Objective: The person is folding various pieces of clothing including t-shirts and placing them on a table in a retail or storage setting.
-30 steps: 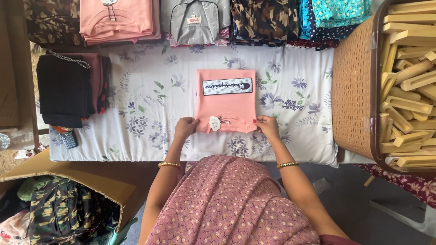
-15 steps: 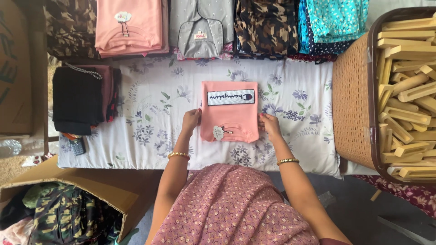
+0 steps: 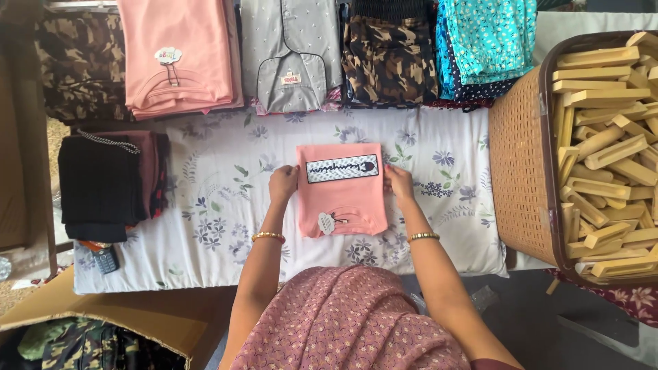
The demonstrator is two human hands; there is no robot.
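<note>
Pink folded shirt [image 3: 340, 188], long axis away from person, tagged neckline nearest.

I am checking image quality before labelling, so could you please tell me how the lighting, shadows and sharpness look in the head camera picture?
Head view: soft, even light with no glare; the folded pink garment, left hand and right hand are sharp, casting only faint shadows on the floral sheet; the cardboard box at lower left is dimmer; the basket looks slightly bowed near the right edge.
</note>
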